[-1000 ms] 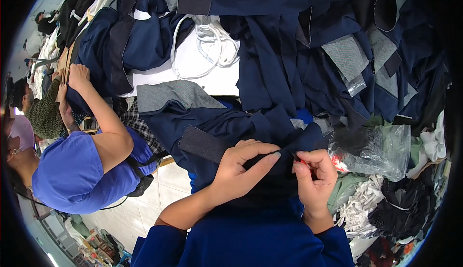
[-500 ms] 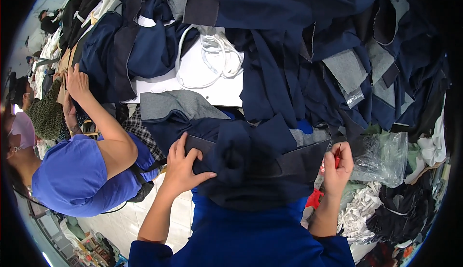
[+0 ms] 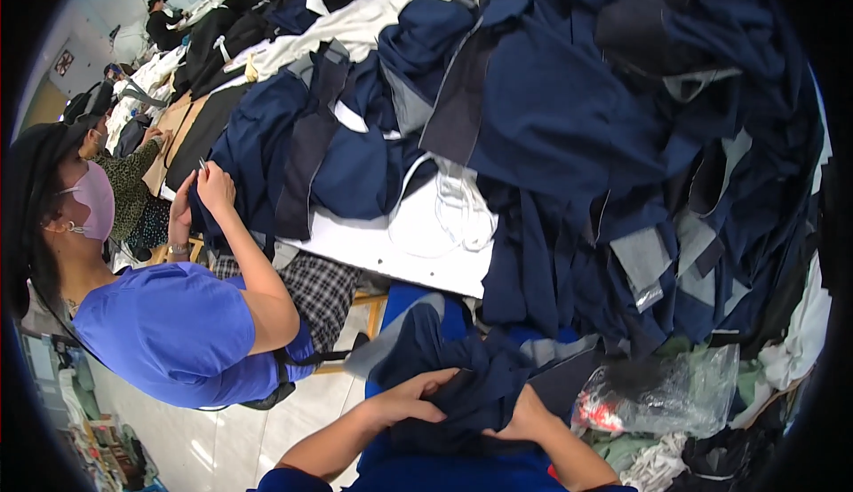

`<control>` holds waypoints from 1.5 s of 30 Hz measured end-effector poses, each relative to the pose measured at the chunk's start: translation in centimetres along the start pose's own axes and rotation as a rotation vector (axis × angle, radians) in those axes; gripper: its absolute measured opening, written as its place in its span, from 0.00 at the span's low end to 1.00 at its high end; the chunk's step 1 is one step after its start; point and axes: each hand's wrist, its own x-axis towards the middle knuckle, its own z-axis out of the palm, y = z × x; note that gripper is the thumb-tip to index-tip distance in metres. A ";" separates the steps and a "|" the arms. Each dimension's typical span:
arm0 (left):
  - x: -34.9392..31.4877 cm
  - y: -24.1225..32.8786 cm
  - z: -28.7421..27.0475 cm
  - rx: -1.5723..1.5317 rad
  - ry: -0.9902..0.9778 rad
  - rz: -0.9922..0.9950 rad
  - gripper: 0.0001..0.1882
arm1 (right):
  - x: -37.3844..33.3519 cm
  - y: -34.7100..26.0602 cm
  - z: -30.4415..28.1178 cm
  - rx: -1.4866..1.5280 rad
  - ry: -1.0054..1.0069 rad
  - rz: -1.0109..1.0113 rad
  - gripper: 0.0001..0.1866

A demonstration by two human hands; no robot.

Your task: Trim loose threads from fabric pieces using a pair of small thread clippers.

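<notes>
A dark navy garment piece (image 3: 475, 385) with grey patches lies bunched over my lap. My left hand (image 3: 410, 399) grips its near left part, with the thumb and fingers apart around the folded cloth. On the other side, my right hand (image 3: 531, 419) is closed on the garment's near right edge, and some of its fingers are hidden by the cloth. Whether a small tool is also in my right hand does not show. A grey flap (image 3: 391, 337) of the garment hangs out to the left.
A large heap of navy garments (image 3: 569, 128) covers the table ahead. White cords (image 3: 458, 212) rest on the white tabletop (image 3: 382, 265). At right lie a clear plastic bag (image 3: 693, 394) and cloth scraps (image 3: 653, 464). A co-worker in blue (image 3: 169, 332) sits at left, handling navy cloth.
The view has swung up and left. My hands have come closer together on the garment, and my right hand has moved in from its right end. The red-handled item seen in it earlier no longer shows.
</notes>
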 end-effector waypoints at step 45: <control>6.7 -2.5 0.5 0.435 -0.274 0.001 0.27 | -5.4 1.5 -3.7 0.828 0.394 0.719 0.32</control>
